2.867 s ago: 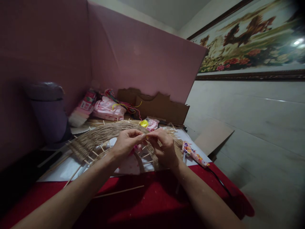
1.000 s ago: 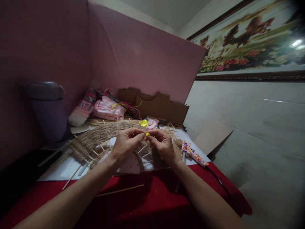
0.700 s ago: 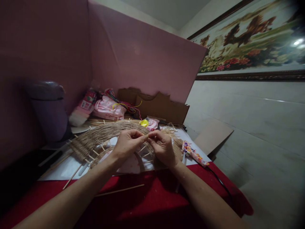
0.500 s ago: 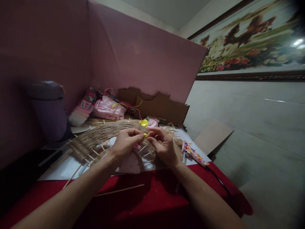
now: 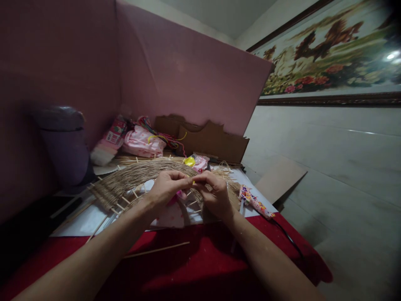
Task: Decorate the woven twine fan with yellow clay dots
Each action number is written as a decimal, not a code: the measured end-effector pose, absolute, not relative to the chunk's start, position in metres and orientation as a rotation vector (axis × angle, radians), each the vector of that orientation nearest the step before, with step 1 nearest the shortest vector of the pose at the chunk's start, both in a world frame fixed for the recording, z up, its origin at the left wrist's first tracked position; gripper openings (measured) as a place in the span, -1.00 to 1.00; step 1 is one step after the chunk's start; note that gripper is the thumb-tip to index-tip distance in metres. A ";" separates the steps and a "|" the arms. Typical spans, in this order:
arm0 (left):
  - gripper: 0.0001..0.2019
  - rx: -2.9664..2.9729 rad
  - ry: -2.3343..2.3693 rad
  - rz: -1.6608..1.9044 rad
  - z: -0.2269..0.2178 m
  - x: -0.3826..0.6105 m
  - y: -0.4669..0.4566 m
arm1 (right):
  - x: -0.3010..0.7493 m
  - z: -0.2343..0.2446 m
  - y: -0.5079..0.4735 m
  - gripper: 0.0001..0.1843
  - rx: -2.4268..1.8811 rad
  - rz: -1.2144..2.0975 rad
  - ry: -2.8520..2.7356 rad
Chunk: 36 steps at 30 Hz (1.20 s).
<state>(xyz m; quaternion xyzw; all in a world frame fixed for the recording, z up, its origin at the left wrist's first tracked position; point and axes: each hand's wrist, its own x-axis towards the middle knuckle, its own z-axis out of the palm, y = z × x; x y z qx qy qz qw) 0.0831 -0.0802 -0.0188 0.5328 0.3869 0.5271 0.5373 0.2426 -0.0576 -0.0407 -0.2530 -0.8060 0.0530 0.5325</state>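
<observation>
My left hand (image 5: 167, 187) and my right hand (image 5: 214, 194) meet fingertip to fingertip above the table, both closed in a pinch. Between them shows a sliver of a small yellow piece (image 5: 194, 182); the fingers cover most of it, so its kind is unclear. Below the hands curves a woven arch of brown cord (image 5: 125, 182) with thin wooden sticks poking out of its edges. Something bright pink (image 5: 181, 194) peeks out under my left hand, partly hidden. Pale pink dotted cloth (image 5: 171, 215) lies inside the arch.
A flower-patterned glue gun (image 5: 257, 205) with a black cord lies at right. Behind are a yellow item in clear wrapping (image 5: 189, 161), pink cloth (image 5: 144, 142), torn cardboard (image 5: 213, 140) and a purple bin (image 5: 65, 150). A loose stick (image 5: 156, 251) rests on the red tablecloth (image 5: 194, 271).
My fingertips have drawn closer together, and less of the yellow piece shows now. More of the bright pink thing is visible under my left hand.
</observation>
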 end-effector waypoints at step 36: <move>-0.83 1.004 0.757 1.370 -0.018 0.083 -0.079 | 0.236 -0.039 -0.054 -0.85 -0.634 0.713 -1.531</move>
